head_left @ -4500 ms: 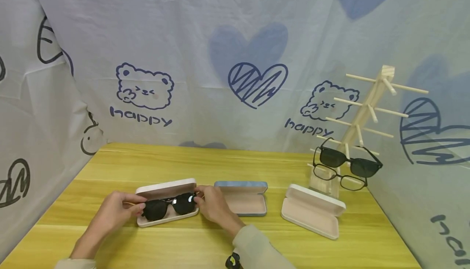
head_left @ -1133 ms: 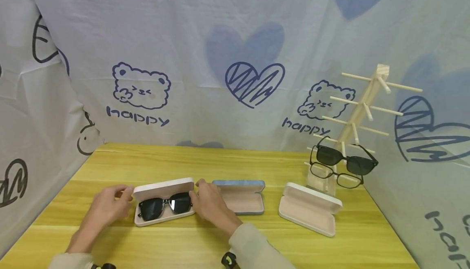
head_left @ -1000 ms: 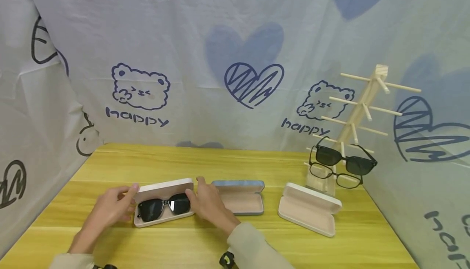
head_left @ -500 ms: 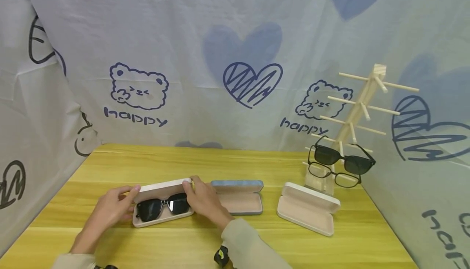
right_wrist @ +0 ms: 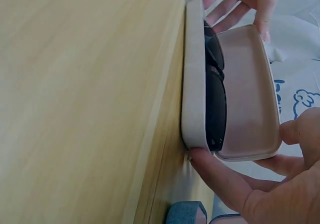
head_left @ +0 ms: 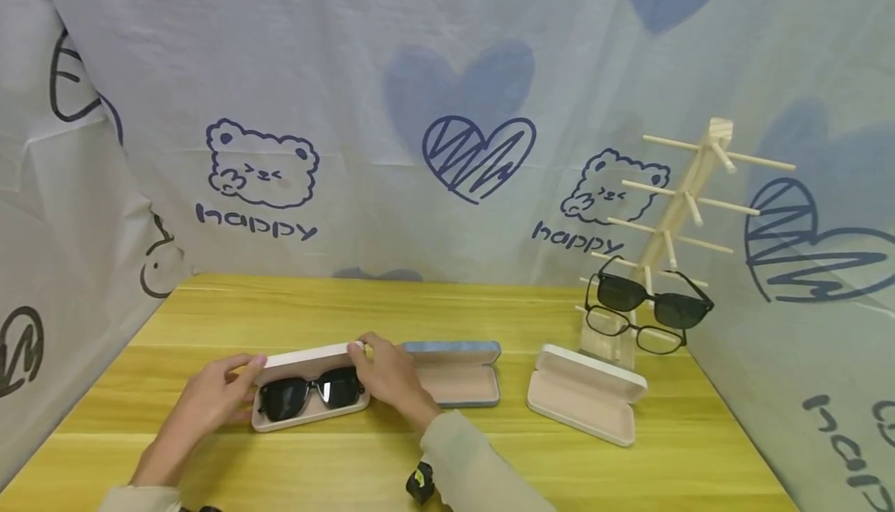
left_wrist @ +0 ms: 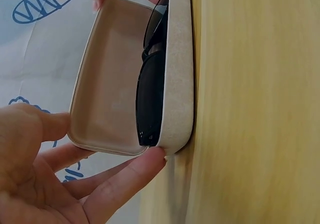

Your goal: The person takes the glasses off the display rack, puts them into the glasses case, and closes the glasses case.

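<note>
A white glasses case (head_left: 308,356) with a pale pink lining stands with its lid raised at the left of the table. Black sunglasses (head_left: 339,388) lie inside it, lenses toward the front. My left hand (head_left: 213,395) grips the case's left end. In the left wrist view its thumb is on the lid (left_wrist: 105,84) edge, with one fingertip at the base corner. At the opposite end, my right hand (head_left: 388,372) holds the lid corner likewise, and a finger touches the base (right_wrist: 194,94) in the right wrist view.
Right of my right hand is a raised-lid blue case (head_left: 457,353), and farther right another white case (head_left: 583,407). Behind that, a wooden display stand (head_left: 671,224) bears dark sunglasses (head_left: 621,293) and clear-lensed glasses (head_left: 607,321). Printed cloth (head_left: 363,69) hangs around the table.
At first both hands held the sunglasses by their ends in the case. They have since let go and moved up to the lid's two corners. The lid's angle looks about the same.
</note>
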A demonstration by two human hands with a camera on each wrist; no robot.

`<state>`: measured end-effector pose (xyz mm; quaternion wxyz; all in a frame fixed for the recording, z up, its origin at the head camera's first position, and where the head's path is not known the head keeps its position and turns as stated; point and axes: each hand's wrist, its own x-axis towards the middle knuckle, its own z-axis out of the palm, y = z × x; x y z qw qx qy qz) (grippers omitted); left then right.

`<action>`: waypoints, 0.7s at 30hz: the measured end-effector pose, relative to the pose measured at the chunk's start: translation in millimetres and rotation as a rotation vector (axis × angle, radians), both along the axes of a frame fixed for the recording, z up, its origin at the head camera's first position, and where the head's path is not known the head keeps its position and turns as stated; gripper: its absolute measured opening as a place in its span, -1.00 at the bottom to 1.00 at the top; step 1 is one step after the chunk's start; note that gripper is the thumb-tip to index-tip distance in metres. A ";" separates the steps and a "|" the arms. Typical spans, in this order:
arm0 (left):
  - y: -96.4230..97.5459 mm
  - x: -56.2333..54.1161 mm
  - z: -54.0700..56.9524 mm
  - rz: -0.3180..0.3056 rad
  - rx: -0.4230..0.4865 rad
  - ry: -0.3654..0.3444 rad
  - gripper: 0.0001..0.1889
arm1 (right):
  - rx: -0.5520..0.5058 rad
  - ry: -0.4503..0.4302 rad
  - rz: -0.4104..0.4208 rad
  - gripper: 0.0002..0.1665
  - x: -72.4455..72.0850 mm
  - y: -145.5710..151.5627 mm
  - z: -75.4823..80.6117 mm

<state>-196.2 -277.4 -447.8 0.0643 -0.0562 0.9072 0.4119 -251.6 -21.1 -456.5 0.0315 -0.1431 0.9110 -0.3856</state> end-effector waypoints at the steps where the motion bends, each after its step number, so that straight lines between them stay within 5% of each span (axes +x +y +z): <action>1: -0.2 -0.3 -0.2 -0.003 0.006 -0.003 -0.14 | -0.002 0.001 0.005 -0.52 -0.2 0.5 -0.1; 15: -2.8 4.9 -5.1 -0.003 0.198 -0.055 -0.20 | -0.093 -0.079 0.095 -0.66 3.0 13.2 0.1; 21: -3.8 6.3 -5.0 0.001 0.215 -0.079 -0.21 | -0.149 -0.106 0.116 -0.73 6.4 15.8 0.1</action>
